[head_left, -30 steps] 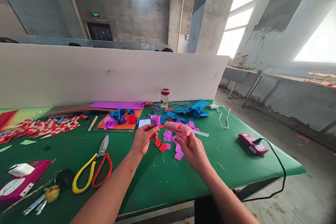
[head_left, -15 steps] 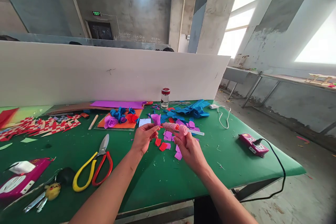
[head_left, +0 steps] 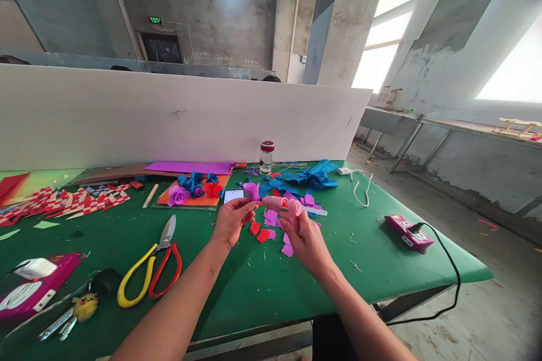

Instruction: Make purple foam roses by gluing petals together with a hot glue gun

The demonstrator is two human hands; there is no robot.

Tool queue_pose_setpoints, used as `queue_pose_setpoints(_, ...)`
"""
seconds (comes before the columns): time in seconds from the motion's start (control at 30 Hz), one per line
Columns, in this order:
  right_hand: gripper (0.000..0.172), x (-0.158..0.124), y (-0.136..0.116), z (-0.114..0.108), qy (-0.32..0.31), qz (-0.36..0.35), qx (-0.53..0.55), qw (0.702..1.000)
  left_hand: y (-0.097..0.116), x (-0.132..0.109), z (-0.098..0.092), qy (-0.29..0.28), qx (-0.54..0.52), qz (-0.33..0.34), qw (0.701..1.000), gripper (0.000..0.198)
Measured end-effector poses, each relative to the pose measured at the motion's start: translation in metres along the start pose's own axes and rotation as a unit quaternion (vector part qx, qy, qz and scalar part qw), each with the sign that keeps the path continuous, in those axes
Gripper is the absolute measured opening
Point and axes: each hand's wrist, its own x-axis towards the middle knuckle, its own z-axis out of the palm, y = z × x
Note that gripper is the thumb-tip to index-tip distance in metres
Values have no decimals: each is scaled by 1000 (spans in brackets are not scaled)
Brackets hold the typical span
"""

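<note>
- Head view: a glass jar (head_left: 266,159) with a red lid stands at the far side of the green table (head_left: 254,287), and all places below are given from it.
- Nearer the wearer than the jar and slightly to its left, a purple paper piece (head_left: 252,192), flared at the top, is pinched by its base between the thumb and fingers of the left hand (head_left: 232,223).
- Nearer than the jar and to its right, a pink glue gun (head_left: 295,207) is gripped in the right hand (head_left: 307,237), its nozzle pointed left; the hands are apart from each other.
- Whether the nozzle touches the paper base cannot be told; glue appears to be in the course of being applied there.
- For this to be done well, the base should be held steady, the fingertips placed clear of the probably hot nozzle, and the trigger squeezed gently so that only a small bead is let out.
- The thin paper should be pinched lightly, lest its flare be crushed.
- Loose purple pieces (head_left: 288,249) and red pieces (head_left: 263,236) are scattered nearer than the jar; the nozzle should be held clear of them, as stray glue could be dripped there.
</note>
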Motion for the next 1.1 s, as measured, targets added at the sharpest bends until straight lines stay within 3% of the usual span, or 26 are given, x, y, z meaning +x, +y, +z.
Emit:
queue_pose_setpoints(0.4, 27, -1, 1, -3, -7, 8, -5, 1000, -1, 1, -2, 2, -10, -10, 1000, 32)
queue_pose_setpoints(0.6, 25, -1, 2, -10, 18, 12, 87, 996, -3, 4, -4, -2, -27, -28, 999, 31)
queue_pose_setpoints(0.8, 25, 2, 4, -6, -4, 32, 198, 980, -4, 6, -6, -14, -46, -38, 998, 30)
queue_pose_setpoints(1.1, 23, 0, 3, -7, 0, 0, 131, 991, 0, 4, -5, -28, -53, -66, 996, 30)
